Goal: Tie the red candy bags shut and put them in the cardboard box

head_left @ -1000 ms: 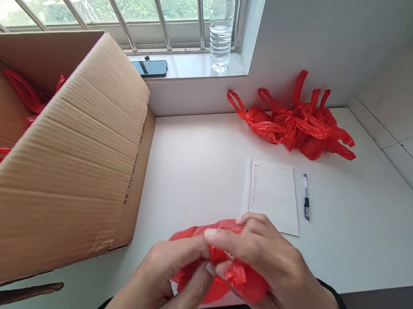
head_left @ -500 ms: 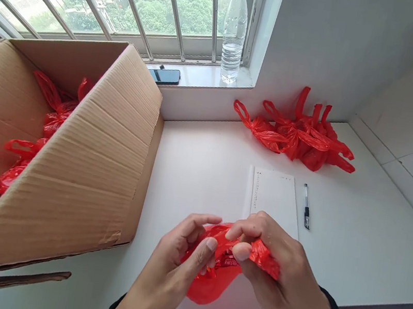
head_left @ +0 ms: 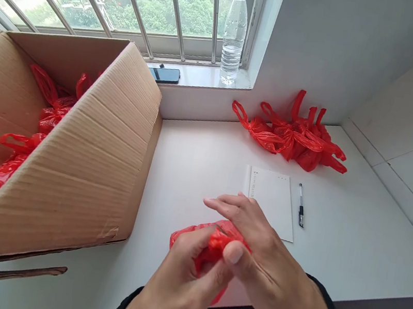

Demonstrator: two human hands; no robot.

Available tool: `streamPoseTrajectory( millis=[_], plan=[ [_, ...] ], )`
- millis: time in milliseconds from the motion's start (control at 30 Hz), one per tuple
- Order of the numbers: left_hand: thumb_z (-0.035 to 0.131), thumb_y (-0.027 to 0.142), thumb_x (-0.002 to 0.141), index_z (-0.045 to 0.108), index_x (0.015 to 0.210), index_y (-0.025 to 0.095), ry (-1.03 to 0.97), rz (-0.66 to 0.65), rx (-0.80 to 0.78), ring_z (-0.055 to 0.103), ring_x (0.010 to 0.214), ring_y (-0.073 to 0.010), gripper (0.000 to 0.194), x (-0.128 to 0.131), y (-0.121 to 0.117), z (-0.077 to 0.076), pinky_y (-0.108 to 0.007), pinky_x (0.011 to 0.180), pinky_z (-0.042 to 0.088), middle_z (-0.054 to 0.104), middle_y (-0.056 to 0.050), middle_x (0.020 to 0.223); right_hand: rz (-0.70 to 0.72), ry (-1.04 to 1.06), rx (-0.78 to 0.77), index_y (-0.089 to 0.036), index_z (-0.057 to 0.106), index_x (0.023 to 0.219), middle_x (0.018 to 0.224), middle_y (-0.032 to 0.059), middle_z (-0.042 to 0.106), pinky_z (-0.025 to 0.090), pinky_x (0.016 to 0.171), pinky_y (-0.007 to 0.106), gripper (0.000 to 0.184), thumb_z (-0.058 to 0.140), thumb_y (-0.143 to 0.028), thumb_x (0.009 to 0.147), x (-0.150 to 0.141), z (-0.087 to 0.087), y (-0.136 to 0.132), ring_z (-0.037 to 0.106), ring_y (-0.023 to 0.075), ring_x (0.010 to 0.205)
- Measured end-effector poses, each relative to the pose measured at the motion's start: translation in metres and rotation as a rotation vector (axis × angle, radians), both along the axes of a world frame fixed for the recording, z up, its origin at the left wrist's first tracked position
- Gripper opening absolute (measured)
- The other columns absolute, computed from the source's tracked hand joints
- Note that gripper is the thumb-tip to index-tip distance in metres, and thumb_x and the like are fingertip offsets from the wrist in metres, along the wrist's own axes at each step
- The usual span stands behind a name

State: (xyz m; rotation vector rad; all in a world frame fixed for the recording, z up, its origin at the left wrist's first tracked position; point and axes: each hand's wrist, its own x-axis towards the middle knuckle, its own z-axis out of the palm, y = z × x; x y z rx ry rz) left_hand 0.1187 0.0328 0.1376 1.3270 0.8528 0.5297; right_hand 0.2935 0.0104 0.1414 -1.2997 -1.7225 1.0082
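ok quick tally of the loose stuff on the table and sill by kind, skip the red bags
cardboard box: 1
water bottle: 1
phone: 1
sheet of paper: 1
pen: 1
total: 5

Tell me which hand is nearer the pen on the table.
Right. The right hand grips the red bag just below the paper sheet that lies beside the pen; the left hand is farther, lower and leftward.

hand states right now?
Left hand: closed on the red bag.
Right hand: pinching the same red bag, other fingers extended.
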Motion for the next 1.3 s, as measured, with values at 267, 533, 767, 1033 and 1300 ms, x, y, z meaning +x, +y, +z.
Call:
streamPoseTrajectory(
  millis=[267, 533, 767, 1033, 1300],
  plan=[
    [0.062, 0.044, 0.1, 0.059, 0.122, 0.027, -0.127, 0.159, -0.233, 0.053, 0.07, -0.0109, 0.028, 0.001, 0.004, -0.006, -0.022, 0.073, 0.047, 0.058, 0.004, 0.077, -0.136, 0.058, -0.032, -0.032, 0.065, 0.125, 0.108, -0.0034, 0.071, 0.052, 0.092, 0.027, 0.027, 0.064, -0.026, 0.098, 0.007, -0.017, -0.001, 0.065, 0.0123, 0.097],
    [0.06, 0.043, 0.101, 0.057, 0.135, 0.027, -0.17, 0.285, -0.305, 0.065, 0.082, -0.0155, 0.037, 0.005, 0.001, -0.005, -0.024, 0.074, 0.052, 0.068, -0.004, 0.096, -0.193, 0.149, -0.061, -0.035, 0.066, 0.126, 0.093, -0.0046, 0.068, 0.053, 0.076, 0.023, 0.027, 0.06, -0.031, 0.1, 0.0, -0.018, -0.005, 0.063, 0.0108, 0.081],
    [0.055, 0.048, 0.102, 0.057, 0.141, 0.027, 0.001, 0.195, -0.095, 0.065, 0.086, -0.0181, 0.044, -0.005, 0.004, -0.012, -0.028, 0.079, 0.055, 0.067, -0.005, 0.099, -0.177, 0.128, -0.095, -0.026, 0.067, 0.096, 0.088, -0.0041, 0.067, 0.05, 0.074, 0.025, 0.006, 0.062, -0.029, 0.098, 0.002, -0.02, -0.001, 0.061, 0.0111, 0.078],
    [0.044, 0.049, 0.106, 0.075, 0.115, 0.022, 0.09, 0.119, -0.067, 0.06, 0.077, -0.0161, 0.042, -0.008, 0.006, -0.017, -0.026, 0.071, 0.047, 0.072, -0.003, 0.09, -0.166, 0.048, 0.127, -0.028, 0.061, 0.101, 0.094, 0.0, 0.063, 0.054, 0.077, 0.027, 0.005, 0.058, -0.023, 0.1, -0.002, -0.022, -0.019, 0.064, 0.0156, 0.089],
    [0.071, 0.055, 0.09, 0.071, 0.122, 0.018, -0.185, 0.137, -0.261, 0.065, 0.095, -0.0196, 0.049, -0.021, -0.002, -0.024, -0.033, 0.089, 0.05, 0.071, -0.008, 0.105, -0.084, -0.261, 0.575, -0.033, 0.073, 0.098, 0.127, 0.0032, 0.062, 0.055, 0.101, 0.036, 0.018, 0.071, -0.019, 0.087, -0.001, -0.057, -0.033, 0.064, 0.025, 0.115]
  ],
)
